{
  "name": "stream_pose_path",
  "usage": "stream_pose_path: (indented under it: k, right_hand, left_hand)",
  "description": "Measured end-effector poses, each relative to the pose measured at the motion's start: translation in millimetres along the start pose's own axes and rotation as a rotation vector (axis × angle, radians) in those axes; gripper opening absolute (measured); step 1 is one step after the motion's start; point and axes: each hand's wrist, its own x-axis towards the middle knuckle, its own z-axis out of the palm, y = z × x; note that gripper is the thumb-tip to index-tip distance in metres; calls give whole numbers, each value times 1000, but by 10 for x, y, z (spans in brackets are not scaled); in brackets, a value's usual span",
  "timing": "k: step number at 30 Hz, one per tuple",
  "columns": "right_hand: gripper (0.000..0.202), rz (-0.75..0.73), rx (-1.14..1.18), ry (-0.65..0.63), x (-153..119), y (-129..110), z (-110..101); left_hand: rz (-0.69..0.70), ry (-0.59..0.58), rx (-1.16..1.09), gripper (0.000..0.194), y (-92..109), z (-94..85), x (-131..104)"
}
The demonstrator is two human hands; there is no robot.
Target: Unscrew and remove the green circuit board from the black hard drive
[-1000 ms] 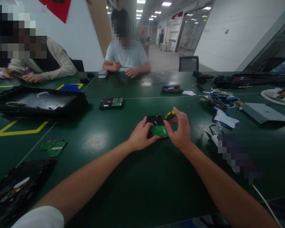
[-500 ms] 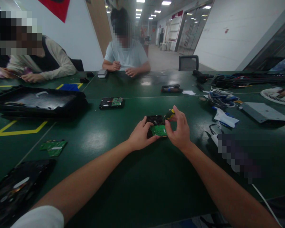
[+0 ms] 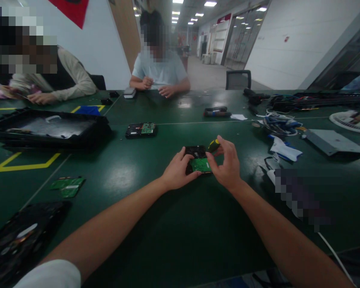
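A hard drive (image 3: 195, 151) lies on the green table with its green circuit board (image 3: 201, 164) facing up. Fingers and thumb of my left hand (image 3: 179, 169) grip the drive along its left side and near edge. In my right hand (image 3: 227, 163) is a small screwdriver with a yellow and dark handle (image 3: 214, 145), pinched between the fingers and tilted over the drive's right side. Its tip is hidden by the fingers and too small to make out.
Another hard drive (image 3: 141, 130) lies beyond, to the left. Loose green circuit boards (image 3: 68, 186) and a black drive body (image 3: 27, 236) are at near left. Black trays (image 3: 48, 128) stand behind them. Cables (image 3: 280, 123) and a metal plate (image 3: 336, 141) lie at right. Two people sit across the table.
The screwdriver handle has tilted slightly, and my right fingers around it have shifted a little. My left hand and the hard drive stay where they were.
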Motion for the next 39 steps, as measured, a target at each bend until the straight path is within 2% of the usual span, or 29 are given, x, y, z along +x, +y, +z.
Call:
stream_pose_path:
  k: [20,32,39]
  right_hand:
    - [71,27,-8,-1,-18,8,23]
    - [71,34,-3,19,-13,-5,22]
    - [70,35,22,-11,-16,-13,22]
  left_hand:
    - [-17,-2,-31,69,4,-11,3]
    - [-20,-12,-38,65,-5,-12,6]
    - [-11,-4,-41,63,6,-21,-1]
